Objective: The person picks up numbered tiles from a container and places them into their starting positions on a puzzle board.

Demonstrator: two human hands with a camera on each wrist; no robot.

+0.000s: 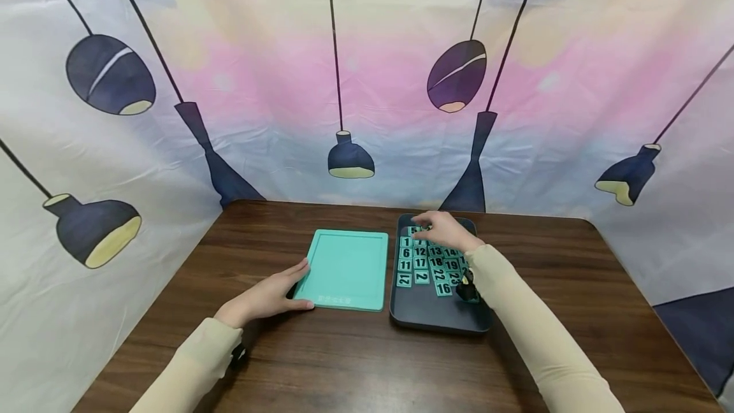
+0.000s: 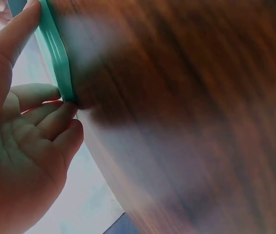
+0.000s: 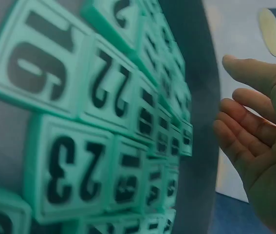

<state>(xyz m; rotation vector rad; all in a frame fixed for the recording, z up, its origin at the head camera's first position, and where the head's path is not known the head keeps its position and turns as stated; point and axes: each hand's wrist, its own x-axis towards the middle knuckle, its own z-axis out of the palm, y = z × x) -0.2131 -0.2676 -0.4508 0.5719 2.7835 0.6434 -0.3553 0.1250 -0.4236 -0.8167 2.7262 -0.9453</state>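
A turquoise square board [image 1: 344, 269] with a raised rim lies flat on the table. My left hand [image 1: 269, 292] grips its near left corner, thumb at the near edge and fingers along the left side; the left wrist view shows thumb and fingertips against the board's green edge [image 2: 60, 61]. To the right is a dark tray [image 1: 436, 318] holding several turquoise number tiles [image 1: 420, 262], roughly in rows. Over the tray's far part hovers my right hand [image 1: 450, 232]. In the right wrist view its fingers [image 3: 247, 124] are loosely bent, thumb apart, with nothing visible between them.
Both board and tray lie on a brown wooden table [image 1: 321, 362]. A cloth backdrop [image 1: 275, 81] printed with lamps hangs behind the table's far edge. The tray's raised rim stands close to the board's right side.
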